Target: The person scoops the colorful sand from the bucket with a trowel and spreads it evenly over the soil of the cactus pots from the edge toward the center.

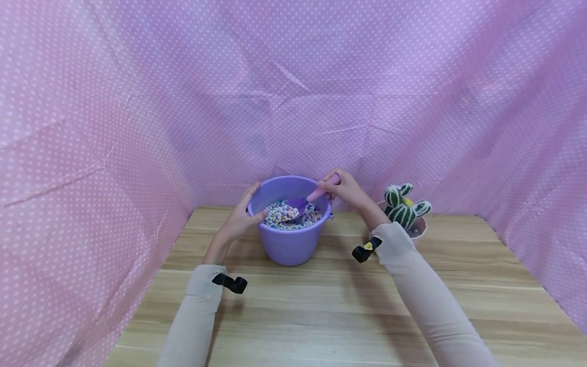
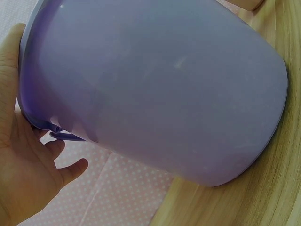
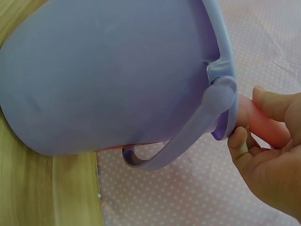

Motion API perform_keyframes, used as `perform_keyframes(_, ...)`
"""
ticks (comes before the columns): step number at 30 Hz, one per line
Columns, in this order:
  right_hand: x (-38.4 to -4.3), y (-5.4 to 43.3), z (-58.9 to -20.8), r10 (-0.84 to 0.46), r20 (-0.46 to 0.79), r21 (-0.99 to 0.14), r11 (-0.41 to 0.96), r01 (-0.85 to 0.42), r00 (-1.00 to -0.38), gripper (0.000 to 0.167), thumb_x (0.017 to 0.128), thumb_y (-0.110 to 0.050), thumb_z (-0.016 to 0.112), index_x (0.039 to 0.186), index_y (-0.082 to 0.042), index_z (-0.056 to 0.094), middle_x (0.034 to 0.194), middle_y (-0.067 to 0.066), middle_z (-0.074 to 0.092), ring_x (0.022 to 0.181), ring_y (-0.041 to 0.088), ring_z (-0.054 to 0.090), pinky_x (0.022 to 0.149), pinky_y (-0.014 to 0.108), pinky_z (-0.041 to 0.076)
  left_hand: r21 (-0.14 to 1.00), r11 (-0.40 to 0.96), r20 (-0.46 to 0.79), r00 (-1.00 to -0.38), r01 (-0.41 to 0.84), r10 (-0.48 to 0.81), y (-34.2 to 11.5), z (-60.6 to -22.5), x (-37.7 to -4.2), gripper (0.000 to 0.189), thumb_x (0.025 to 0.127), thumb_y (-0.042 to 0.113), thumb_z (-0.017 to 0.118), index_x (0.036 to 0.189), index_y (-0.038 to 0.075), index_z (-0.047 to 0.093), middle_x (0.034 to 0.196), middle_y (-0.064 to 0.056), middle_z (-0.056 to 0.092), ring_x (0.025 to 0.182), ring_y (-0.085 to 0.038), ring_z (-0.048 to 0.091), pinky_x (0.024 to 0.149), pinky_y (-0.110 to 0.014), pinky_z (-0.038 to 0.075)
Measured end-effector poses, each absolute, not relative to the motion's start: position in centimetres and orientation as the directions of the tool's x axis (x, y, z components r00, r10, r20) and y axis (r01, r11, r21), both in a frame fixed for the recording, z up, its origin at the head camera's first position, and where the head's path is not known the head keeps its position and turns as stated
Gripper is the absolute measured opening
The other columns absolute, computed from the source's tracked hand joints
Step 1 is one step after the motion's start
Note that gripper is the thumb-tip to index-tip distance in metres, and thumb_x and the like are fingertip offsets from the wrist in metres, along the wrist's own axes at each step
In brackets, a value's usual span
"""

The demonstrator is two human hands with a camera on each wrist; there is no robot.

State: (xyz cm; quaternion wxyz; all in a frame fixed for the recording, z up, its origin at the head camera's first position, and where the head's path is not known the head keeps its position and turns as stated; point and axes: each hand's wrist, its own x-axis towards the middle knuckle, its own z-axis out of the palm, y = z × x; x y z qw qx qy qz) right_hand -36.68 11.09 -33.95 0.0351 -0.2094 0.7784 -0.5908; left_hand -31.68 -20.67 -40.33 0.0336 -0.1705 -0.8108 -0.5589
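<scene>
A purple bucket (image 1: pixel 291 247) stands upright on the wooden table, partly filled with small multicoloured beads (image 1: pixel 274 214). On its left, my left hand (image 1: pixel 239 218) holds the rim, thumb over the edge and fingers along the outside. My right hand (image 1: pixel 347 189) grips the pink handle of a toy shovel (image 1: pixel 316 194) above the bucket's right rim. The shovel's purple blade reaches down into the bucket, with beads on it. In the right wrist view, the fingers of the right hand (image 3: pixel 275 155) wrap the handle close to the rim; the blade is hidden there.
A knitted cactus (image 1: pixel 404 213) in a pale pot (image 1: pixel 419 230) stands beside my right forearm. The bucket's carrying handle (image 3: pixel 181 134) hangs down behind it. Pink dotted cloth (image 1: pixel 293 112) surrounds the back and sides of the wooden table (image 1: pixel 293 316).
</scene>
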Motion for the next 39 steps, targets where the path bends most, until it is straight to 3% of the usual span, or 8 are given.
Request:
perform_keyframes(10,-36.66,11.1,-34.45,-0.349,0.183,-0.959,0.144,-0.245,-0.919,0.01,0.099,-0.008,0.064,0.097,-0.004,0.056,0.079,0.003,0.079,0.067,0.013,0.057,0.065,0.023,0.053,0.889,0.297,0.279,-0.927,0.348,0.25,-20.7,-40.4,-31.63,0.092,0.09,0.013,0.069,0.164,0.011,0.015,0.173,-0.012,0.005,0.159,-0.037,0.004,0.128,-0.061,0.013)
perform_keyframes(20,-36.64,11.04,-34.48,-0.341,0.182,-0.969,0.097,-0.227,-0.922,0.01,0.099,-0.007,0.063,0.099,0.0,0.057,0.077,-0.001,0.078,0.067,0.013,0.057,0.063,0.021,0.052,0.889,0.311,0.267,-0.932,0.336,0.244,-20.76,-40.35,-31.53,0.093,0.089,0.02,0.072,0.165,0.022,0.017,0.173,-0.006,0.004,0.159,-0.035,0.004,0.126,-0.063,0.014)
perform_keyframes(27,-36.63,11.21,-34.55,-0.369,0.203,-0.965,0.08,-0.249,-0.907,0.01,0.101,-0.008,0.062,0.098,-0.001,0.055,0.084,0.008,0.079,0.069,0.013,0.057,0.064,0.023,0.051,0.889,0.327,0.252,-0.938,0.322,0.239,-20.75,-40.25,-31.62,0.094,0.089,0.021,0.073,0.165,0.021,0.017,0.173,-0.005,0.005,0.159,-0.036,0.005,0.125,-0.065,0.016)
perform_keyframes(34,-36.67,11.48,-34.8,-0.334,0.222,-0.963,0.075,-0.26,-0.916,0.009,0.099,-0.007,0.064,0.098,-0.004,0.055,0.075,0.0,0.078,0.065,0.011,0.057,0.06,0.023,0.049,0.878,0.343,0.259,-0.935,0.332,0.242,-20.71,-40.28,-31.73,0.093,0.089,0.023,0.074,0.164,0.018,0.019,0.173,-0.005,0.007,0.158,-0.036,0.01,0.126,-0.061,0.021)
perform_keyframes(39,-36.49,11.63,-34.9,-0.332,0.225,-0.962,0.073,-0.262,-0.916,0.01,0.1,-0.009,0.064,0.1,-0.004,0.055,0.079,0.003,0.079,0.065,0.012,0.058,0.061,0.023,0.051,0.872,0.363,0.253,-0.937,0.328,0.239,-20.67,-40.18,-31.46,0.093,0.09,0.025,0.074,0.165,0.02,0.018,0.173,-0.006,0.006,0.157,-0.039,0.013,0.124,-0.062,0.024)
